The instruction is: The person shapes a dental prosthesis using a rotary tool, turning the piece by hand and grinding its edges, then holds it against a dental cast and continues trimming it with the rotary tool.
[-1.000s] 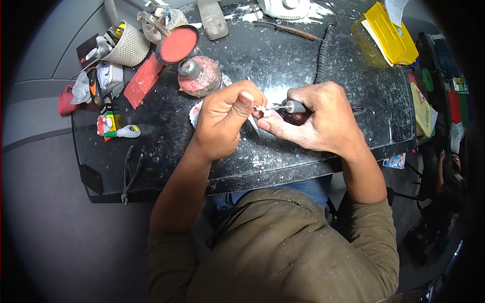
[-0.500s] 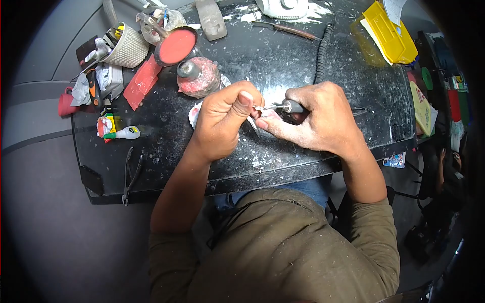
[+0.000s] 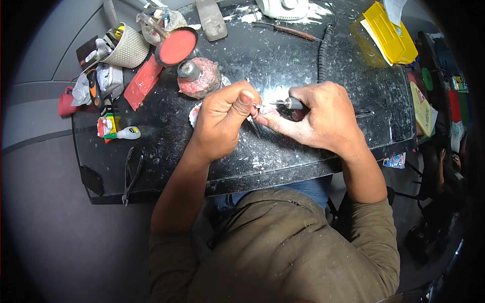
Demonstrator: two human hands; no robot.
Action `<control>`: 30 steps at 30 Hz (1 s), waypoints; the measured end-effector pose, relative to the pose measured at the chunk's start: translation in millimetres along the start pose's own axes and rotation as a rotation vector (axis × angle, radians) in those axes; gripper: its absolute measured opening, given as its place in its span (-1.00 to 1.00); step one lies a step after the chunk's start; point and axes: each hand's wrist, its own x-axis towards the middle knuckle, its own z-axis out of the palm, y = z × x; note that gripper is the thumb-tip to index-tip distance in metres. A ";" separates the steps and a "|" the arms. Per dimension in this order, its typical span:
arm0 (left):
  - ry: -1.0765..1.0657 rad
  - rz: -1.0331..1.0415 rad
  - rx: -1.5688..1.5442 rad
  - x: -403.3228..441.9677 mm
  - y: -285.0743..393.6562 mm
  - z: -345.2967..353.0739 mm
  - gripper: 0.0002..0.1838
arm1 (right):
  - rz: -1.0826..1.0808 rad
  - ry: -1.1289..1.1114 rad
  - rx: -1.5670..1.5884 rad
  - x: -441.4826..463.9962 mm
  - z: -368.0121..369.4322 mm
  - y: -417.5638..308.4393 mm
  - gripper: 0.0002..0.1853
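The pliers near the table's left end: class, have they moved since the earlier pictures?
No; judged against the table's front edge, the pliers lie in the same place.

From our head we look forward and down, close over our hands (image 3: 323,118), with the bench (image 3: 242,55) at twelve o'clock and our shirt (image 3: 283,242) at six.

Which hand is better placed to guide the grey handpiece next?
Probably the right: the right hand grips the grey handpiece, whose tip points toward the small pinkish piece. The left hand seems occupied holding that piece.
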 end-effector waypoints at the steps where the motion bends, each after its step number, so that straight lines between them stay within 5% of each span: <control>1: -0.001 0.000 -0.001 0.2 -0.8 0.1 -0.51 | 0.005 0.020 0.019 -0.3 -0.2 0.2 -0.23; 13: 0.158 -0.072 0.100 1.3 -0.7 3.0 -0.62 | 0.157 0.134 0.008 3.1 -2.1 2.5 -0.35; 15: 0.196 -0.189 -0.379 4.3 -4.7 -1.6 -0.60 | 0.121 0.239 0.151 4.2 -2.8 4.3 -0.47; 16: 0.200 -0.217 -0.401 5.0 -4.9 -2.1 -0.58 | 0.117 0.204 0.174 3.5 -6.8 3.6 -0.64; 20: 0.135 -0.296 -0.422 5.2 -4.3 2.9 -0.58 | -0.066 0.205 0.501 1.8 -3.7 1.8 -0.75; 25: 0.086 -0.352 -0.293 5.7 0.6 4.0 -0.58 | -0.169 0.213 0.456 2.9 3.1 17.3 -0.77; 28: 0.016 -0.402 -0.279 4.6 -0.3 0.8 -0.60 | 0.050 0.106 0.567 2.8 -2.8 9.8 -0.74; 30: 0.100 -0.382 -0.430 3.7 -4.3 4.2 -0.64 | -0.018 0.124 0.537 3.0 -0.3 9.7 -0.74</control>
